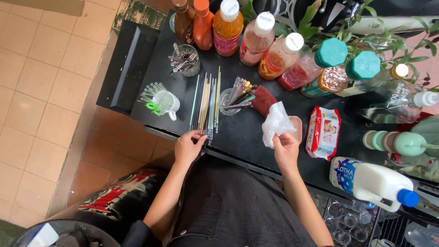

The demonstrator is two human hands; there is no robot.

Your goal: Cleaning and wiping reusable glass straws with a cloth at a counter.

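Black table (247, 132), contents listed from the row of glass straws (206, 103) lying flat near its front edge. My left hand (188, 147) rests at the near ends of those straws, its grip closed lightly on their tips with thumb and fingers. My right hand (286, 148), to the right of the straws, is clenched on a crumpled white tissue (276, 122), held up just above the table. Right of the straws: a small clear glass (231, 98) of mixed straws and stirrers, with a dark red cloth (264, 100) just beside it. Further right, past the tissue: a flat red-and-white pack of wipes (323, 132), rectangular, lying label up. Beyond that, at the table's near right corner: a white milk jug (372, 182) on its side, with a blue label and blue cap. Left of the straws: a white mug (167, 103) holding clear stirrers and a green clip; behind it, a glass (185, 59) of metal spoons. Behind the straws, along the far edge: a row of syrup bottles (256, 41), orange, pink and red, with white or orange caps, then two jars with teal lids (347, 59). Green leaves (384, 48) overhang the jars.
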